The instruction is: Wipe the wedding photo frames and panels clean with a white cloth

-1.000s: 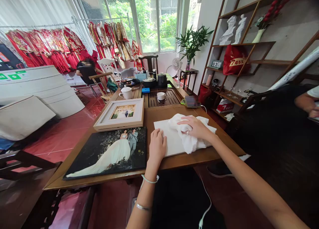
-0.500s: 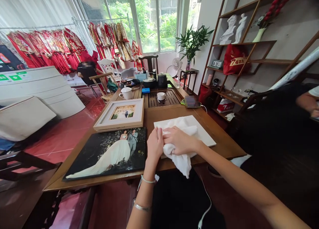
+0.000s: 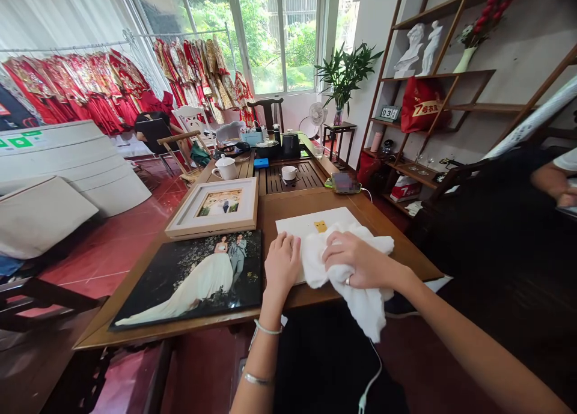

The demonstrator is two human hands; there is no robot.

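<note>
A flat white board (image 3: pixel 293 223) lies on the wooden table in front of me, with a small yellowish patch (image 3: pixel 320 226) showing on its upper face. My left hand (image 3: pixel 282 264) is at the board's left edge, its fingers bent over that side. Bunched under my right hand (image 3: pixel 356 259) is a white cloth (image 3: pixel 365 309), pressed on the right part of the board and drooping over the table's front edge. Left of the board lies a dark wedding photo panel (image 3: pixel 198 276). Behind that panel is a pale wooden picture frame (image 3: pixel 180 220) holding a smaller photo.
Farther back on the table (image 3: pixel 288 207) stand a lidded white mug (image 3: pixel 226 167), a small white cup (image 3: pixel 289 173) on a slatted tea tray (image 3: pixel 270 182), and a phone (image 3: pixel 345 183) with a cable. Another person's hand (image 3: pixel 561 188) shows at the far right.
My right hand has slid right with the cloth, away from my left hand, uncovering the board's left part and the yellowish patch. My left hand remains near the left edge.
</note>
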